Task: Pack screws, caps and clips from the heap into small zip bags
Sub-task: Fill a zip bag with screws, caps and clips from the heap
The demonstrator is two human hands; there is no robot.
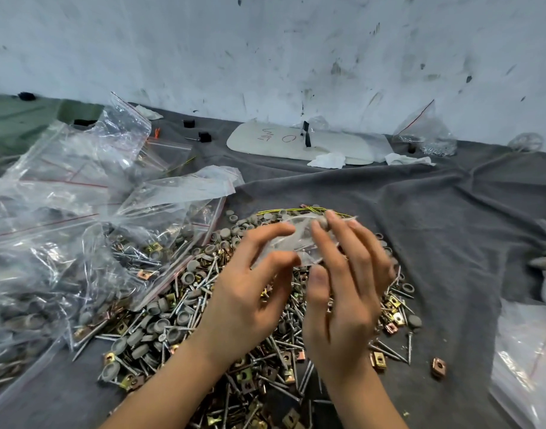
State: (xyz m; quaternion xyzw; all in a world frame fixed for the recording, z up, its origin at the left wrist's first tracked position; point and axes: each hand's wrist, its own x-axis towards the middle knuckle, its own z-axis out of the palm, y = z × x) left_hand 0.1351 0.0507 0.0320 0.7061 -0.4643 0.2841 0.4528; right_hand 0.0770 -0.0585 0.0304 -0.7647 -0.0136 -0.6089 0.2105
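A heap (203,311) of silver screws, grey round caps and brass clips lies on a grey cloth in the middle. Above it, both hands hold one small clear zip bag (296,239). My left hand (250,292) pinches the bag's left side between thumb and fingers. Gripping its right side is my right hand (346,286), with the fingertips curled over the top edge. The bag is crumpled and blurred, so what it contains cannot be told.
Several filled zip bags (55,230) are piled at the left, partly over the heap. A white board (296,144) with red scribbles lies by the wall. Another bag (426,131) stands at the back right, and more clear plastic (528,360) at the right edge.
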